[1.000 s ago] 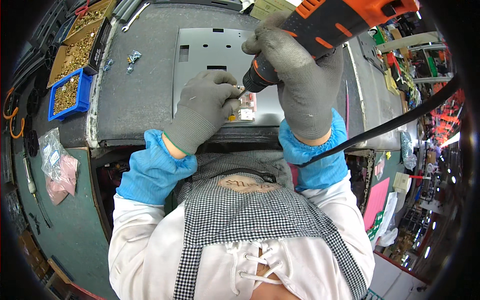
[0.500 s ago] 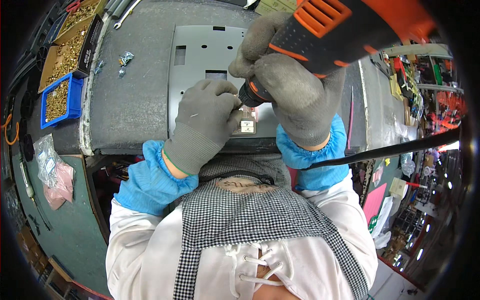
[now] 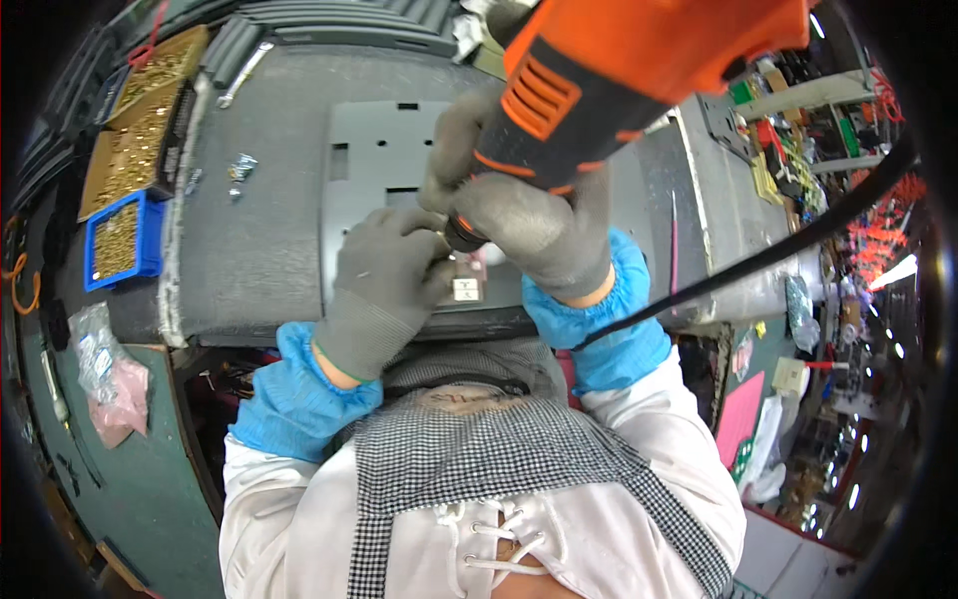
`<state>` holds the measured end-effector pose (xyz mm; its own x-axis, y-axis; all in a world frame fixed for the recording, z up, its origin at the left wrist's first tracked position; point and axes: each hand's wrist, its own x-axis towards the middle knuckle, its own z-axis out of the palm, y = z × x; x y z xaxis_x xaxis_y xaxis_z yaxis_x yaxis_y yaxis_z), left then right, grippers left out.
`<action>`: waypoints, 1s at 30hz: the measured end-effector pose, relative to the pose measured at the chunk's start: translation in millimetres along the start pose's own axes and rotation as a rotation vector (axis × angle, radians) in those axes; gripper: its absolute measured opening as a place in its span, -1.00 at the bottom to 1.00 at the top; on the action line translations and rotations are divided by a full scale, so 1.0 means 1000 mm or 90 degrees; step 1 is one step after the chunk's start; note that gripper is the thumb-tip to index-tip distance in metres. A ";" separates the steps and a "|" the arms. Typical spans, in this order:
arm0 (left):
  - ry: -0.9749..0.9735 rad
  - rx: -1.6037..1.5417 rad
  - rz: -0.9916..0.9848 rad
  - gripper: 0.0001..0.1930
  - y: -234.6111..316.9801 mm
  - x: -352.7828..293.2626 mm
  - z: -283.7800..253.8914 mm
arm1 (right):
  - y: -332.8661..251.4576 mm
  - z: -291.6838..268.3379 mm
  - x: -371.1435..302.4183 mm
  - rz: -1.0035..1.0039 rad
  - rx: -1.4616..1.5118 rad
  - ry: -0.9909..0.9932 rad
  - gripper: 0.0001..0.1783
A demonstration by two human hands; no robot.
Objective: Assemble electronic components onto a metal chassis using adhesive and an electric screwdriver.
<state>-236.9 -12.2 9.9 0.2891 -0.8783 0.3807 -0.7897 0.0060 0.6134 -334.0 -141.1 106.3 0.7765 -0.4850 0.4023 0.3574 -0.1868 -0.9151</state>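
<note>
My right hand, in a grey glove, grips an orange and black electric screwdriver held nose-down over a grey metal plate on the bench. My left hand, also gloved in grey, pinches at the driver's tip just above a small white-labelled part near the plate's front edge. The bit itself is hidden between my fingers. A black cable runs from the tool off to the right.
A blue bin of brass screws and open cardboard trays of brass parts stand at the left. A few loose shiny bits lie on the grey mat. Plastic bags rest low left. Cluttered shelves fill the right.
The screwdriver has come closer to the camera and looms larger. My left hand has shifted slightly right, tighter against the tool's tip. The plate has not moved.
</note>
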 end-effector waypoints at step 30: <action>-0.069 0.209 -0.326 -0.74 -0.160 0.036 -0.134 | -0.042 -0.093 -0.078 -0.302 -0.009 0.227 0.07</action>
<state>-28.0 19.0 18.4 0.6323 -0.7746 0.0104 -0.6953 -0.5616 0.4485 -457.3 -174.8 111.0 0.3104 -0.6026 0.7352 0.6137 -0.4636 -0.6391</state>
